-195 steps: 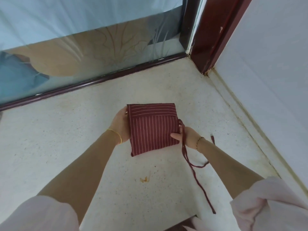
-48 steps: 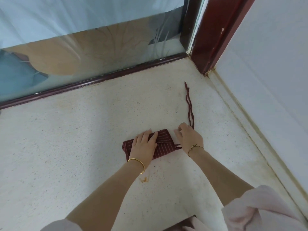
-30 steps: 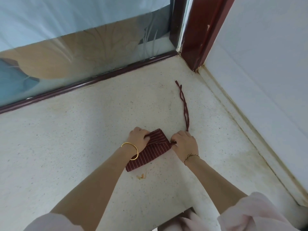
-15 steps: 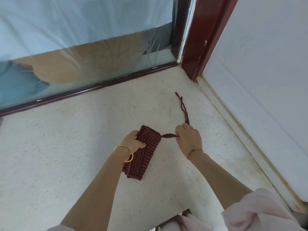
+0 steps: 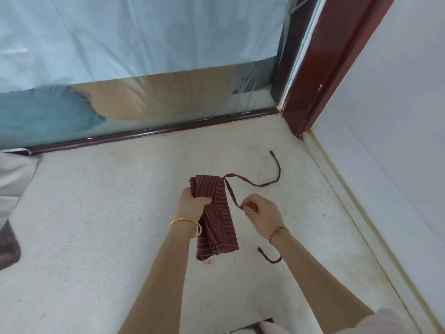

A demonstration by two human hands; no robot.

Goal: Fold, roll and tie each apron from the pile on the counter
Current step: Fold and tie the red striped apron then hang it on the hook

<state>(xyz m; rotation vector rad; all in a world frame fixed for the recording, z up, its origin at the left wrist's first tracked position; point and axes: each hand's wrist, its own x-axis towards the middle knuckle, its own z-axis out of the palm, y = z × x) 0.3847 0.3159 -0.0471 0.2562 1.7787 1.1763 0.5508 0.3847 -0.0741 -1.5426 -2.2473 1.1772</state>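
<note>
Two hands on one rolled apron (image 5: 216,213).
Left hand (image 5: 195,203) curls around the apron, which runs twelve-to-six at mid-counter (image 5: 96,213); right hand (image 5: 262,215) pinches the strap (image 5: 232,196) at its three o'clock. A slack grip could let it spring open.

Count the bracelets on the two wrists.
2. A gold bangle on the left wrist, beside the rolled apron; a thin braided bracelet on the right wrist. No others are visible.
</note>
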